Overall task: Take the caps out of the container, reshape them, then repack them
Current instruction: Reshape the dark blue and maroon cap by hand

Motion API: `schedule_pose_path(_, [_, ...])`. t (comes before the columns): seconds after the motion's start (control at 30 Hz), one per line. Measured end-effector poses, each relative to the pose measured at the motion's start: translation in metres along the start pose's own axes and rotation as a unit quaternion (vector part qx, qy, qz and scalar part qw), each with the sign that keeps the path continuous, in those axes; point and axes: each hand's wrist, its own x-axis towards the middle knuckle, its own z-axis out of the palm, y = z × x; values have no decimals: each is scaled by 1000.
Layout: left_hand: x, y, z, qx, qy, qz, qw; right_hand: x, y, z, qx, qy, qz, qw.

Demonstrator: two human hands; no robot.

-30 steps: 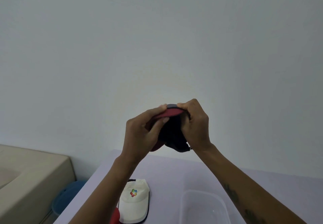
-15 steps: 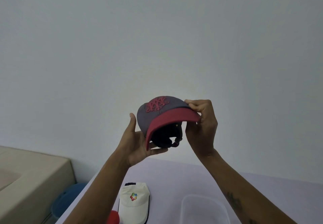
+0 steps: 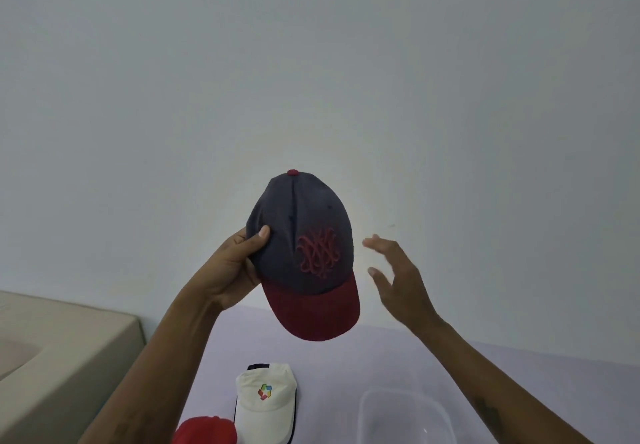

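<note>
My left hand (image 3: 231, 270) grips a navy cap (image 3: 301, 235) with a dark red brim and red embroidered logo, held up in the air with its crown facing me and the brim pointing down. My right hand (image 3: 398, 279) hovers just right of the cap, fingers spread and loose, touching nothing. On the lilac table (image 3: 332, 367) below lie a white cap (image 3: 265, 405) with a coloured logo and part of a red cap (image 3: 206, 431) at the bottom edge. A clear plastic container (image 3: 405, 416) stands on the table to the right of the white cap.
A beige padded piece of furniture (image 3: 59, 357) sits at the lower left beside the table. A plain pale wall (image 3: 311, 62) fills the background behind the table.
The cap has been turned from brim-forward to crown facing me. My right hand has let go of the brim and moved off to the right; my left hand now holds the cap alone.
</note>
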Motion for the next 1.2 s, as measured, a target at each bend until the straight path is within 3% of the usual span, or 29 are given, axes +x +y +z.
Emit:
schedule_pose_path(0.07, [-1, 3, 0, 36, -21, 3, 999, 16, -10, -8, 96, -2, 137, 986])
schedule_pose_path(0.13, [-2, 3, 4, 64, -42, -2, 997, 40, -25, -19, 177, -36, 213, 960])
schedule_pose_path(0.3, [0, -11, 12, 90, -70, -16, 993, 73, -63, -32, 287, -206, 198, 914])
schedule_pose_path(0.37, [-1, -18, 11, 91, -73, -25, 993, 74, -69, -30, 314, -231, 218, 894])
schedule_pose_path(0.47, [-6, -27, 6, 103, -76, -43, 991, 66, -64, -23, 323, -200, 251, 890])
schedule_pose_path(0.6, [-10, -30, 10, 302, 8, 56, 952, 52, -58, -12, 311, -176, 270, 894])
schedule_pose_path(0.67, [-6, -27, 18, 349, 51, 80, 932, 49, -59, -8, 294, -176, 264, 902])
schedule_pose_path(0.93, [-1, -32, 30, 344, 181, 104, 916, 40, -65, 11, 215, -134, 300, 920])
schedule_pose_path(1.1, [0, -42, 37, 390, 212, 139, 885, 33, -65, 25, 216, -89, 362, 902])
schedule_pose_path(1.2, [1, -44, 40, 373, 229, 151, 886, 34, -70, 32, 214, -45, 344, 913])
